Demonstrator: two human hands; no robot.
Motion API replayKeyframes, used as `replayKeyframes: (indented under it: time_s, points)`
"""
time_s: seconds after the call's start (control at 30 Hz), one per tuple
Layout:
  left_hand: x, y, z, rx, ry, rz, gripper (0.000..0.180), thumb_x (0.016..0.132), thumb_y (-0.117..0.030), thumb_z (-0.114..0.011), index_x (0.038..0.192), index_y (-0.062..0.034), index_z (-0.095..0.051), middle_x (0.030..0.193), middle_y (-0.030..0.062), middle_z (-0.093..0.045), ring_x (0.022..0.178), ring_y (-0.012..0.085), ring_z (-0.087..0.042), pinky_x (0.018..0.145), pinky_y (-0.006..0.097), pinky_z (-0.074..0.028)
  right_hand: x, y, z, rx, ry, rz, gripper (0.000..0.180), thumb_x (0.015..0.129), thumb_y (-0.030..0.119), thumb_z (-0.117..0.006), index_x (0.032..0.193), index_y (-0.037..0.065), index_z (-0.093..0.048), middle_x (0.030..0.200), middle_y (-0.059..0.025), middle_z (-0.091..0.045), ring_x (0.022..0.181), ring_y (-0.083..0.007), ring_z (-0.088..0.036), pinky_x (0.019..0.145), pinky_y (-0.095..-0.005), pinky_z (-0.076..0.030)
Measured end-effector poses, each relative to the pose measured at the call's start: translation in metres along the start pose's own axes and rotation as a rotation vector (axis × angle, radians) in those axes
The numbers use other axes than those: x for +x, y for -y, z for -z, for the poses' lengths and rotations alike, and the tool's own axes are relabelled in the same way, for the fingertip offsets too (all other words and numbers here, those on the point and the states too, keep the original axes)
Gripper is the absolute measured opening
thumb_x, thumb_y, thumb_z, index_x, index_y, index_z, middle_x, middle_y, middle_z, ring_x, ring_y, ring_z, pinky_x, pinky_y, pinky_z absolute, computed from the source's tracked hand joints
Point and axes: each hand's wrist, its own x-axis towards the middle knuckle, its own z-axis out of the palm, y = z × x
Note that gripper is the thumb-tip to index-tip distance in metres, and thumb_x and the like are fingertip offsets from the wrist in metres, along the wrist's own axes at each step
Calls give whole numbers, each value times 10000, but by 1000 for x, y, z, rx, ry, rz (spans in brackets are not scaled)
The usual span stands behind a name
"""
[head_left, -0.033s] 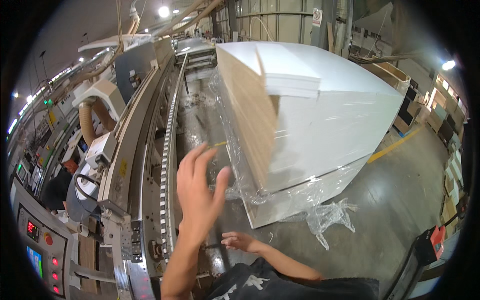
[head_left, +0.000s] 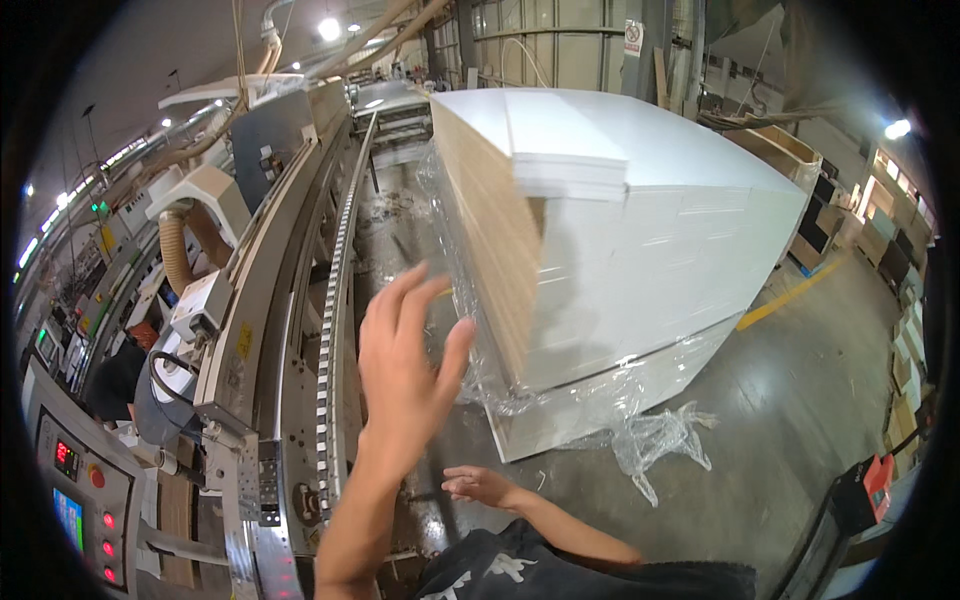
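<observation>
My left hand (head_left: 405, 365) is raised with its fingers spread, holding nothing. It hovers between the long machine rail and a tall stack of white panels (head_left: 660, 270), apart from both. Lower down, close to my body, my right hand (head_left: 480, 486) is held with loosely stretched fingers and nothing visible in it. The stack's left side shows brown board edges. A few narrower white panels (head_left: 570, 172) lie on top along its near left part. Torn clear plastic wrap (head_left: 660, 440) hangs around the stack's base and spreads on the floor.
On the left runs a long edge-processing machine (head_left: 270, 270) with a toothed conveyor track (head_left: 330, 330). Its control panel (head_left: 85, 500) has a screen and lit red buttons. A black and red object (head_left: 872, 490) stands at right. More boards (head_left: 905, 370) lean along the far right.
My left hand has shifted slightly right and stays spread. The narrower panels on the stack appear a little further left in the picture. My right hand is almost unmoved.
</observation>
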Motion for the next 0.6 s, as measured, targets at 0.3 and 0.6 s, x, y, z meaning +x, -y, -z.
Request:
replayKeyframes:
  time_s: [0.3,0.6]
  points:
    - [175,-107,-141,299,92,105,881,835,-699,-737,1386,-19,-630,1431,245,-574,1375,403,-508,1123,541,-390,-104,12,114,267,-207,201,525,1073,300,-650,1502,26,-522,1318,-98,-719,1106,-194,-705,945,-329,-564]
    - [190,-111,-151,369,141,232,781,784,-574,-761,1341,-36,-663,1326,236,-630,1232,365,-622,1025,498,-485,-145,5,137,339,-336,71,443,1062,216,-660,1448,24,-560,1258,-126,-746,1059,-246,-737,922,-359,-591]
